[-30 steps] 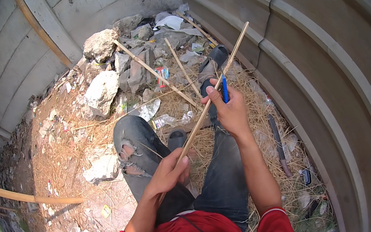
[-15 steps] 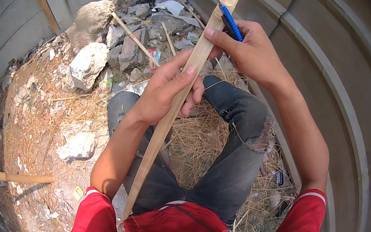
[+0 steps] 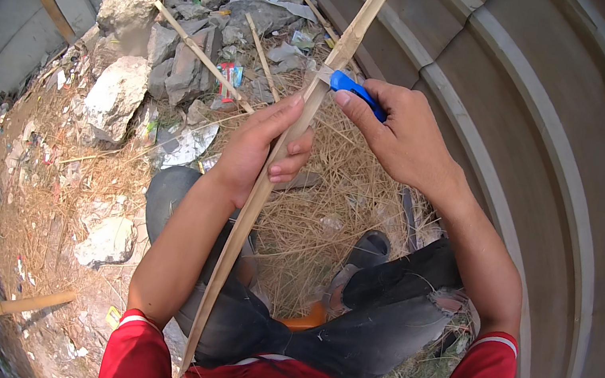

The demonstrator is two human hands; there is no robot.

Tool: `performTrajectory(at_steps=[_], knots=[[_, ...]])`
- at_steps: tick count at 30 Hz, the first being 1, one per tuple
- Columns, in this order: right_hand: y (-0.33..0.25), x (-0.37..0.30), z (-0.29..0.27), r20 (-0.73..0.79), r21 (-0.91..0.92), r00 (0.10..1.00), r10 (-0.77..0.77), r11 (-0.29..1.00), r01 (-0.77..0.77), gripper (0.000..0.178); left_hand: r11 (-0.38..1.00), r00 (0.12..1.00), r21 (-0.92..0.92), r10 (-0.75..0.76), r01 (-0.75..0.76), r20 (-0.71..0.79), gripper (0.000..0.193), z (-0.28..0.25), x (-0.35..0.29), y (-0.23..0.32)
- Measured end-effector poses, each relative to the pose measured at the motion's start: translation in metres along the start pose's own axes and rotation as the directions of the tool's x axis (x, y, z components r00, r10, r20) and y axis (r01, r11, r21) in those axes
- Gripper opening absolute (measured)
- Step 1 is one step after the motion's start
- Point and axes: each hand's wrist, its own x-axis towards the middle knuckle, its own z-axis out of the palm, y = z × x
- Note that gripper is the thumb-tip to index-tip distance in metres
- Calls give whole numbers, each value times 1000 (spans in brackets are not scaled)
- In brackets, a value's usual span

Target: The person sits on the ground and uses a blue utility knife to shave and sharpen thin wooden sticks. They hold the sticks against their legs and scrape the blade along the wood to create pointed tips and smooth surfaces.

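Observation:
A long split bamboo strip (image 3: 255,205) slants from my lap up past my knees, its far end pointing away to the upper right. My left hand (image 3: 261,145) is wrapped round its middle, fingers curled over the right edge. In my right hand (image 3: 402,130) is a blue utility knife (image 3: 356,93), closed in the fist with the thumb along the handle. Its blade lies against the strip just beyond my left hand, near a node. How deep the blade sits, I cannot tell.
Rocks (image 3: 116,95) and litter pile up ahead on the left, with thin bamboo sticks (image 3: 197,53) across them. A corrugated metal wall (image 3: 522,139) curves close on my right. Dry straw (image 3: 334,195) covers the ground between my legs. Another bamboo piece (image 3: 15,304) lies at lower left.
My right hand has turned the knife from pointing up beside the strip to lying across it, blade on the bamboo. The strip has rotated about its length, and my right knee has swung outward.

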Motion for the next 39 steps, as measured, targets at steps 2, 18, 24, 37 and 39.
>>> performTrajectory(at_steps=[2,18,24,37,39], knots=[[24,-5,16,38,27,999,6,1000,-7,47,995,998,101,-8,14,-63,38,0,9,-7],[110,-10,25,-48,-209,997,60,975,-69,42,953,960,250,-102,170,-262,50,18,38,-75],[94,-24,19,-162,-258,979,-122,963,77,39,959,955,-37,-283,280,-86,44,14,19,-62],[102,-39,19,150,843,893,424,417,-340,36,937,965,255,-258,239,43,53,19,20,-68],[109,-36,28,156,831,881,448,422,-361,34,905,967,358,-253,230,18,50,25,19,-80]])
